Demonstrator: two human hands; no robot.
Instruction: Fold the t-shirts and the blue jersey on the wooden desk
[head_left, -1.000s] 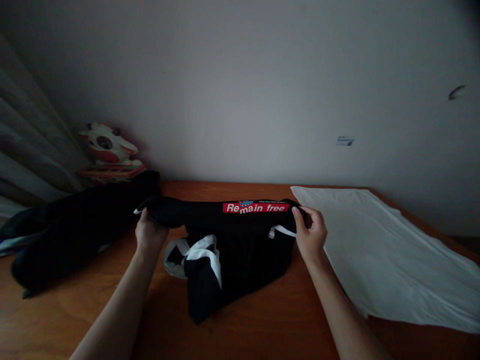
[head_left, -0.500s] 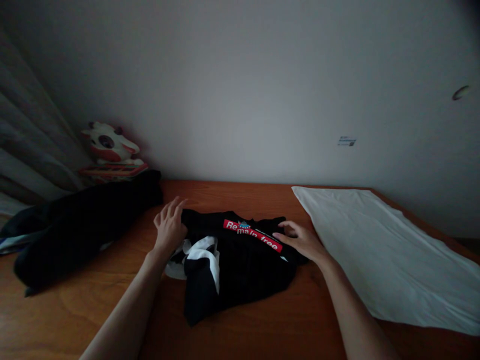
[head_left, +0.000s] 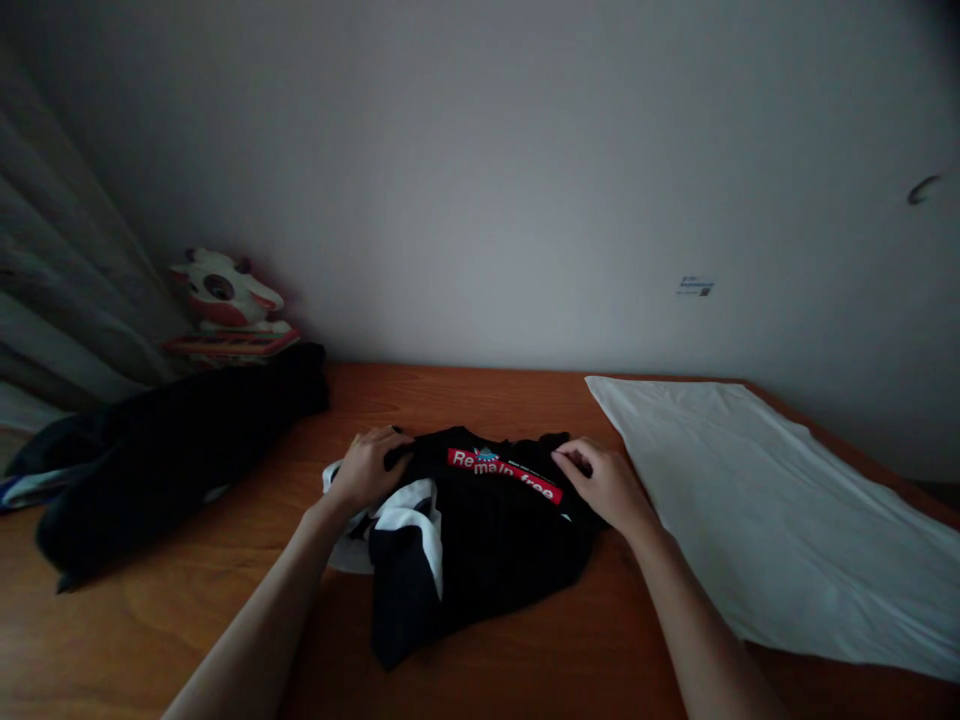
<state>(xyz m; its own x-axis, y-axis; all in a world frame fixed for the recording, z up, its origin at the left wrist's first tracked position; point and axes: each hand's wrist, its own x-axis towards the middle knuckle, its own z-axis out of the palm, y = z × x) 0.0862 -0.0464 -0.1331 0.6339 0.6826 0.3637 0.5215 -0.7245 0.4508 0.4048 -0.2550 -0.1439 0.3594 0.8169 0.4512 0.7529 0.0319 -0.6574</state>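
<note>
A black garment [head_left: 502, 550] with white parts and a red strip of lettering [head_left: 504, 474] lies crumpled on the wooden table, in the middle of the view. At its upper left part, my left hand [head_left: 373, 467] is closed on the black cloth, with a white bit of fabric showing beside the wrist. My right hand [head_left: 602, 480] pinches the garment's upper right part, thumb and forefinger together near the end of the red strip. The lower part of the garment lies loose on the table.
A dark bundle of clothing [head_left: 187, 450] lies at the left, with a toy cow on a small keyboard [head_left: 232, 310] behind it. White cloth [head_left: 780, 520] is spread over the right side of the wooden table [head_left: 465, 385]. A wall stands behind; a curtain [head_left: 67, 260] hangs at left.
My left hand has moved right onto the garment and closed on its upper left part. My right hand's fingers have come together on the cloth.
</note>
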